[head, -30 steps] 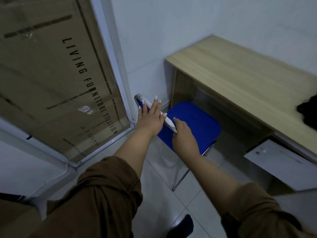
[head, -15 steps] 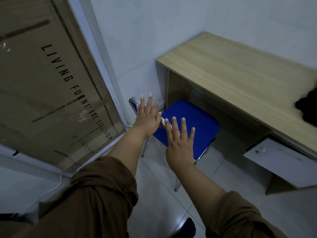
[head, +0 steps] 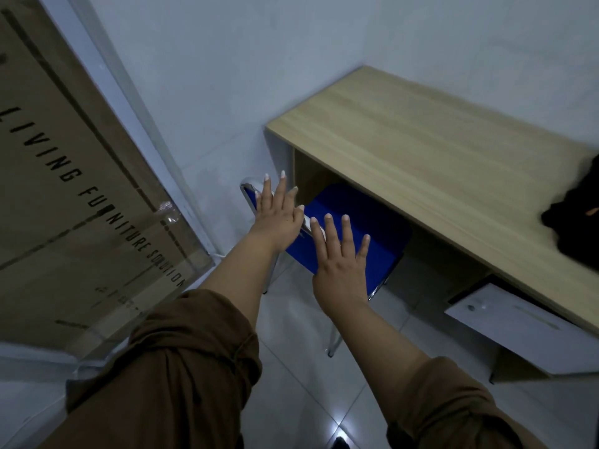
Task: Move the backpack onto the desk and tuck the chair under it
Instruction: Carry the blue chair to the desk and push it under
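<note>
A blue chair (head: 366, 222) with a chrome frame stands partly under the light wooden desk (head: 421, 157), its seat half beneath the desktop. My left hand (head: 278, 215) lies flat with fingers spread against the top of the chair's backrest. My right hand (head: 340, 254) hovers with fingers apart just over the backrest and seat; I cannot tell if it touches. The black backpack (head: 577, 222) rests on the desk at the right edge of view, partly cut off.
A white drawer front (head: 518, 328) hangs open under the desk on the right. A glass panel over a large cardboard box (head: 81, 205) stands on the left. White walls meet behind the desk. Pale floor tiles (head: 291, 400) lie below.
My right hand has let go of the backrest and opened flat. The chair has slid further under the desk.
</note>
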### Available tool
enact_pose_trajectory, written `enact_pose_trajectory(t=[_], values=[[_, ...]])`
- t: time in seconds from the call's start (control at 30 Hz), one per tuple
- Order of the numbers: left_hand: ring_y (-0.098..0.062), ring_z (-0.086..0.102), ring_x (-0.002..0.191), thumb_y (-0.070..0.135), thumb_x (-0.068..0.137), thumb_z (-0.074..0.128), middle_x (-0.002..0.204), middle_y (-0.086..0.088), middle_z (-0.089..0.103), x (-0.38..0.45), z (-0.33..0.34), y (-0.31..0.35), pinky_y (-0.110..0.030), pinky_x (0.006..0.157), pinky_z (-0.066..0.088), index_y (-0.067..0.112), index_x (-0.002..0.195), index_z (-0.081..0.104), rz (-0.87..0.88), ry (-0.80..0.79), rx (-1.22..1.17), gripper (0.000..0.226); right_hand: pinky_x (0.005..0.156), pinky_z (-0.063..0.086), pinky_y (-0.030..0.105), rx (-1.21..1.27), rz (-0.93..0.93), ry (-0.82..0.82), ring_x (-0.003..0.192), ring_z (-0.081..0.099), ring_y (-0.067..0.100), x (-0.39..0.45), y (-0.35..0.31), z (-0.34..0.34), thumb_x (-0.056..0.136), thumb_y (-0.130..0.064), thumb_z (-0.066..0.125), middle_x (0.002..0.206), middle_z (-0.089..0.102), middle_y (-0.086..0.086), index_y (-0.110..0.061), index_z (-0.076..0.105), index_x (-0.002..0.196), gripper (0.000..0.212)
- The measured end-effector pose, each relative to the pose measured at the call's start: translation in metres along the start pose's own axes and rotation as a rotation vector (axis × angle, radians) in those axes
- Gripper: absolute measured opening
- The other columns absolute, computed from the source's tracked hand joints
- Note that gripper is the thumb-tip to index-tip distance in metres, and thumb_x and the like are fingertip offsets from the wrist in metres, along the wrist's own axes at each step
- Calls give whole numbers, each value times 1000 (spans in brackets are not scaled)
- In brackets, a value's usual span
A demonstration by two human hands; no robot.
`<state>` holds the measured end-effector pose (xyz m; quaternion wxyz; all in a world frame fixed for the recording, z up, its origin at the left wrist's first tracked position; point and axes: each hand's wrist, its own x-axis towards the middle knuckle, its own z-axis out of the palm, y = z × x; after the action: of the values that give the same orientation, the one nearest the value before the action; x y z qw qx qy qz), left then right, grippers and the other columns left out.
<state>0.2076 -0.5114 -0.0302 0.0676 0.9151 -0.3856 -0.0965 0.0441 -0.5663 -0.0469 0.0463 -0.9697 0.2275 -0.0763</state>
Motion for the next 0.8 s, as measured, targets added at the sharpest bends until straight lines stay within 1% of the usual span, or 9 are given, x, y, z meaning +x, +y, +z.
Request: enact_pose_trajectory(t=[0.07, 0.17, 0.23, 0.33, 0.4, 0.47, 0.53, 0.63, 0.8], values=[[-40, -29, 144, 37, 90, 0, 163, -17, -12, 15, 1, 5, -63, 117, -6, 5, 150, 22, 18, -37, 45, 71, 114, -6, 63, 7, -1, 1, 147, -18, 34, 9, 10, -1, 85, -12, 41, 163, -10, 6, -25, -14, 152, 87], [-41, -29, 145, 30, 98, 14, 163, -17, -13, 37, -1, 18, -63, 117, -6, 5, 152, 16, -34, -45, -8, 60, 115, -3, 64, 24, -1, 0, 147, -16, 34, 25, 28, -2, 85, -12, 41, 163, -9, 6, -25, -12, 152, 87], [-41, -24, 146, 30, 100, 17, 163, -18, -10, 51, -3, 27, -62, 118, -6, 6, 153, 15, -46, -13, -34, 58, 115, -1, 63, 26, -1, 3, 148, -14, 34, 38, 40, 0, 84, -12, 44, 163, -6, 6, -25, -11, 152, 88], [-40, -22, 147, 34, 97, 10, 163, -18, -8, 69, -6, 35, -61, 118, -5, 6, 153, 14, -41, -2, -47, 63, 115, 4, 64, 35, -4, 45, 149, -4, 36, 53, 53, 3, 80, -9, 50, 163, 5, 8, -23, 0, 154, 91], [-35, -16, 150, 36, 99, 14, 164, -15, -5, 77, -7, 39, -56, 121, -8, 10, 154, 13, -74, 32, -105, 61, 114, 8, 65, 31, -8, 58, 149, 2, 38, 59, 60, 5, 78, -9, 53, 163, 10, 8, -23, 4, 154, 92], [-35, -26, 147, 39, 98, 9, 164, -13, -12, 85, -7, 48, -57, 119, -14, 11, 154, 9, -26, 6, -41, 63, 113, 11, 66, 25, 3, 67, 148, 6, 39, 65, 69, 5, 77, -8, 52, 162, 14, 9, -24, 6, 154, 91], [-32, -34, 144, 40, 99, 6, 163, -9, -20, 91, -11, 57, -54, 118, -19, 13, 155, 3, -8, -46, -72, 62, 113, 13, 66, 13, 20, 75, 147, 9, 40, 69, 78, 4, 76, -8, 50, 162, 17, 9, -24, 8, 154, 90], [-29, -35, 144, 38, 102, 14, 162, -5, -23, 102, -19, 69, -50, 118, -17, 15, 155, 1, -22, -63, -145, 59, 112, 15, 67, 14, 40, 68, 147, 9, 40, 78, 89, 2, 75, -4, 54, 161, 17, 9, -25, 8, 153, 94], [-31, -35, 143, 40, 101, 11, 162, -7, -24, 133, -15, 71, -55, 117, -18, 14, 155, -1, 12, -95, -81, 61, 111, 17, 67, 0, 101, 48, 147, 11, 41, 99, 96, 1, 73, 1, 58, 161, 21, 9, -28, 8, 153, 99]])
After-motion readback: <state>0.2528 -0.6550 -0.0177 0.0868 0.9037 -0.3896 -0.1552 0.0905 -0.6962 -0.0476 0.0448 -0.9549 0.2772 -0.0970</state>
